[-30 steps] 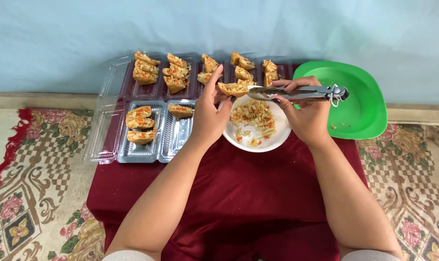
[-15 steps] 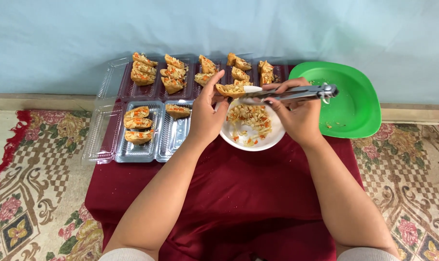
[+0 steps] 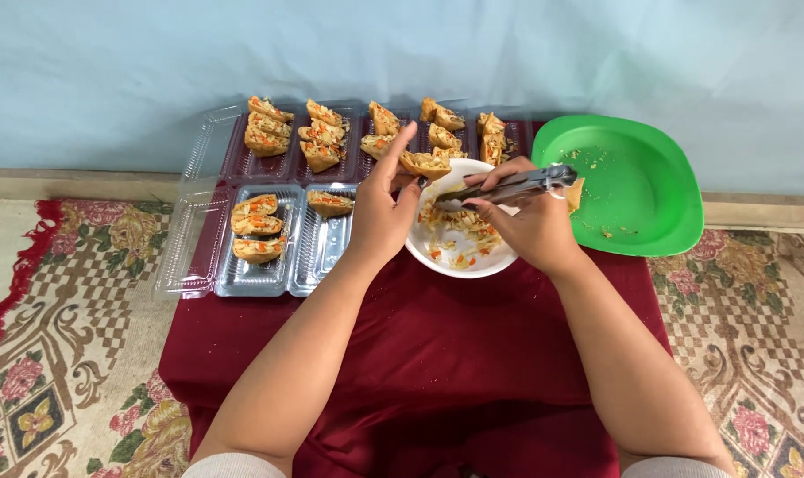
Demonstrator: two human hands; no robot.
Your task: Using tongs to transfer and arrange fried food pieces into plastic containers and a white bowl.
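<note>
Maroon cloth covers low table [image 3: 437, 372], no wrinkles near front edge. Left hand [image 3: 380, 217] near table middle, grip pinched on filled pastry pocket [image 3: 424, 163], held over far rim of white bowl [image 3: 459, 257]. Right hand [image 3: 530, 226] grip closed around metal tongs [image 3: 508, 188], tips together at pocket opening. Risk: filling can drop on cloth if pocket tilts; shell can tear if tongs push hard. Green plate [image 3: 632, 190] at far right corner. Clear trays [image 3: 269, 239] with filled pockets along far left edge. Patterned carpet [image 3: 57, 354] around, pale blue wall [image 3: 375, 53] behind.

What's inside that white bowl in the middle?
The white bowl holds shredded pale filling flecked with orange. The right hand and its metal tongs cover the bowl's far right side, so whatever lies there is hidden.
</note>
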